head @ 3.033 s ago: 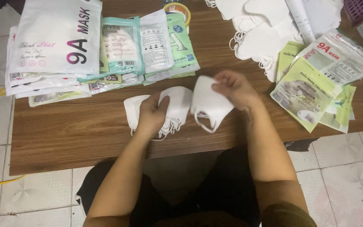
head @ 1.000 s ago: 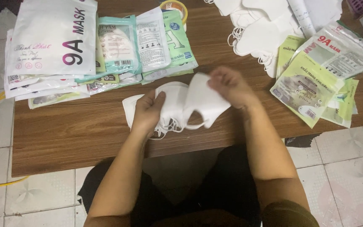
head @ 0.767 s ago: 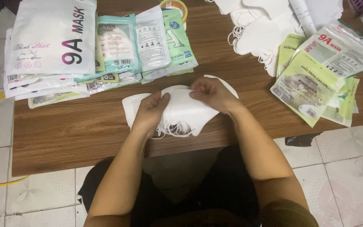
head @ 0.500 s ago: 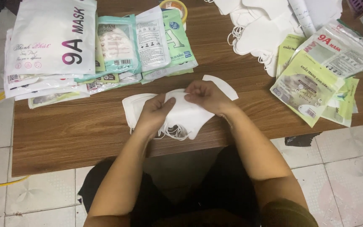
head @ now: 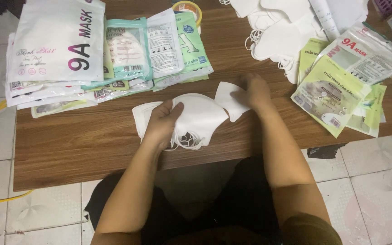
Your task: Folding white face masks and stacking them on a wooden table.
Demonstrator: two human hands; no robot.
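Head view: left hand [head: 162, 124] fingers grip a stack of white masks [head: 196, 118], count unclear; right hand [head: 256, 93] fingers pinch one mask [head: 228, 97].

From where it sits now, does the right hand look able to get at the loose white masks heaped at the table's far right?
Probably yes. The right hand rests on a single white mask, and only bare wooden table lies between it and the loose white masks.

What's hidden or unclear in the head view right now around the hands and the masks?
- How many masks are in the mask stack: they overlap, and the left hand covers part.
- Right hand fingertips: motion-blurred on the single mask.
- Loose mask pile: cut off by the top edge.
- Tape roll: cropped by the top edge.
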